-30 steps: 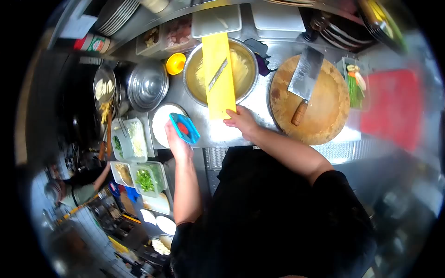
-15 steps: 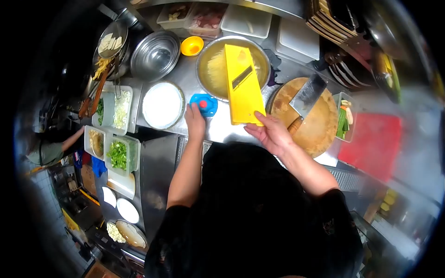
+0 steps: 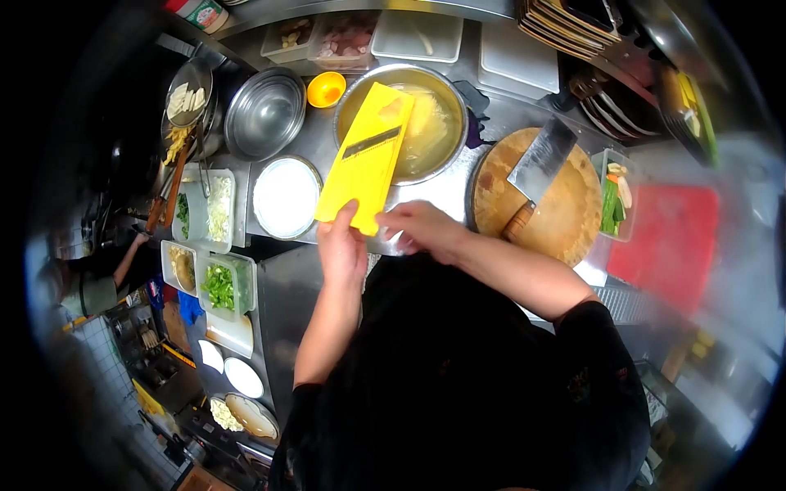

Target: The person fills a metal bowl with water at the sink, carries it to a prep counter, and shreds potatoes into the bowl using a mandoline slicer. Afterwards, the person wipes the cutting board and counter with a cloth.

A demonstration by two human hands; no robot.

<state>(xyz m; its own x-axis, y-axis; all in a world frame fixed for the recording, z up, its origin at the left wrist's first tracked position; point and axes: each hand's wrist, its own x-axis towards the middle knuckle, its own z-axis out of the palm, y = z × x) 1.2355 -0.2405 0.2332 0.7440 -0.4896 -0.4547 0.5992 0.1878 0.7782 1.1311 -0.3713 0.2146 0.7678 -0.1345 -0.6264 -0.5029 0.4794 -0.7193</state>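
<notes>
A yellow mandoline slicer (image 3: 360, 176) with a slanted metal blade is tilted over the near-left rim of a steel bowl (image 3: 340, 114). My left hand (image 3: 342, 250) grips its lower end, thumb on top. Beside the slicer's lower right corner is my right hand (image 3: 426, 225), its fingers loosely bent and apart. Whether a fingertip touches the edge is hard to see. Inside the bowl lie pale yellow shreds (image 3: 426, 114) in what looks like liquid. The blue holder with a red knob is hidden now.
A cleaver (image 3: 544, 159) rests on the round wooden chopping block (image 3: 565, 221) at right. Beyond are a vegetable container (image 3: 614, 196) and red board (image 3: 663, 241). A white-topped round container (image 3: 285, 196), empty-looking steel bowl (image 3: 264, 114) and orange bowl (image 3: 326, 89) stand left. Another person's arm (image 3: 129, 258) shows far left.
The slicer has swung left and tilted, exposing more shreds. My left hand has taken hold of its lower end. My right hand has let go and moved left.
</notes>
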